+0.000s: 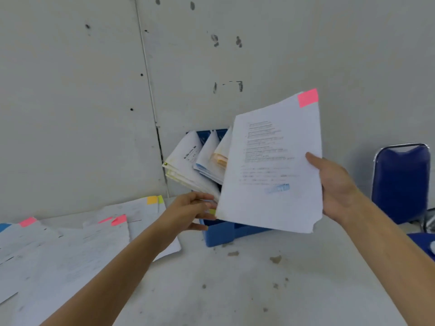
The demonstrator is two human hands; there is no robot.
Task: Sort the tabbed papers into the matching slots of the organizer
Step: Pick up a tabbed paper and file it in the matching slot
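My right hand [336, 187] grips the right edge of a white printed paper [270, 165] with a pink tab [308, 98] at its top right corner, holding it up in front of the blue organizer [221, 234]. The organizer stands against the wall and holds several sheaf stacks [188, 163] leaning left in its slots. My left hand [190, 211] reaches to the organizer's front left, fingers extended and touching the papers there; the held sheet hides its fingertips. More tabbed papers [70, 250] with pink, orange and yellow tabs lie spread on the table at left.
A grey wall stands close behind the organizer. A blue chair [400, 182] stands at the right beyond the table edge. The table top [235, 290] is white with small stains.
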